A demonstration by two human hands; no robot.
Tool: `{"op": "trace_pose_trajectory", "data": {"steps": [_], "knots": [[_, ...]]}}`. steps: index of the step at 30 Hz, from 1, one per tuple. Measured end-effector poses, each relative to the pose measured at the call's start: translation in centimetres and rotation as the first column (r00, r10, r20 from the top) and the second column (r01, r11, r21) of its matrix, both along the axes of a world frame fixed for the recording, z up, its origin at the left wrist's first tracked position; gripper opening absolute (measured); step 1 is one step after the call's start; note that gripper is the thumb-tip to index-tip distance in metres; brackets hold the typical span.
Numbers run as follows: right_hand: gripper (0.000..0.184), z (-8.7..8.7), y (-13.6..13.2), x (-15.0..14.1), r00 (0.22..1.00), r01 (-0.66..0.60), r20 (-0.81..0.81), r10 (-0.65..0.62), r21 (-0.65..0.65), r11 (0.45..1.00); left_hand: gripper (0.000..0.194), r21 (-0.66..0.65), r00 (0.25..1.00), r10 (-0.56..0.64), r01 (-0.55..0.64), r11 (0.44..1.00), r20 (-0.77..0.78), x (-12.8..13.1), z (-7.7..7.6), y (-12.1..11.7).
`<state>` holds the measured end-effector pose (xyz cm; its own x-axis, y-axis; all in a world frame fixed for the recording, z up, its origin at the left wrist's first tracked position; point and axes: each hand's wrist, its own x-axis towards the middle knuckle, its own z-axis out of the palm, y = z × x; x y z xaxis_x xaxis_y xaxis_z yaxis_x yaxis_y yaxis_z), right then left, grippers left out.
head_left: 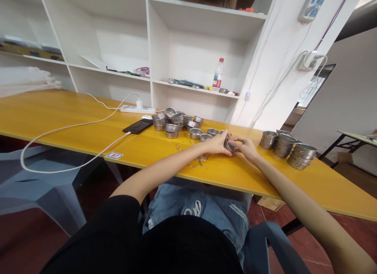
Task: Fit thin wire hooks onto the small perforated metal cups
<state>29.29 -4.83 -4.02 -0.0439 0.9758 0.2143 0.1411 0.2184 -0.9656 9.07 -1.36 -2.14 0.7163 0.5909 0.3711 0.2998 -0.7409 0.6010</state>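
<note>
Both hands meet over the yellow table, around one small perforated metal cup (229, 145) that is tilted on its side. My left hand (218, 143) has its fingers wrapped round the cup from the left. From the right, my right hand (246, 147) pinches the cup's edge with thumb and fingers. Several thin wire rings (202, 159) lie on the table under my left wrist. Behind my left hand stand more metal cups, among them a single one (196, 133). A heap of perforated cups (172, 127) sits farther left.
Stacks of perforated cups (302, 156) stand at the right. Left of the heap lie a black phone (138, 125), a white cable (70, 126) and a power strip (138, 109). White shelves (194, 91) hold a bottle (217, 75) behind the yellow table (338, 191). A grey-blue stool (53, 179) is at left.
</note>
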Motion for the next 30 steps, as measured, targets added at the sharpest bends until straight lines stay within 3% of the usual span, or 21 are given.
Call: {"op": "trace_pose_trajectory", "data": {"steps": [5,8,13,24,30], "knots": [[0.049,0.5,-0.4,-0.2,0.996,-0.065,-0.061,0.062,-0.054,0.996,0.068,0.047,0.997,0.031,-0.027,0.998,-0.070,-0.2,0.3,-0.2],[0.056,0.6,-0.3,-0.2,0.998,-0.041,-0.056,0.038,-0.052,0.998,0.071,0.055,0.998,0.026,-0.023,0.998,-0.061,-0.2,0.3,-0.4],[0.066,-0.3,0.1,-0.4,0.996,-0.011,0.084,0.008,0.034,0.999,0.069,0.056,0.999,-0.020,0.022,0.998,-0.036,-0.1,0.3,-0.7],[0.050,0.0,-1.1,-1.2,0.988,-0.036,0.152,0.009,0.176,0.984,0.071,0.045,1.000,-0.022,0.022,0.999,-0.013,-0.2,0.2,-0.2],[0.040,-0.7,-0.3,-0.7,0.980,-0.049,0.199,0.004,0.222,0.974,0.072,0.014,1.000,0.001,-0.001,1.000,-0.009,-0.4,0.1,0.0]]}}
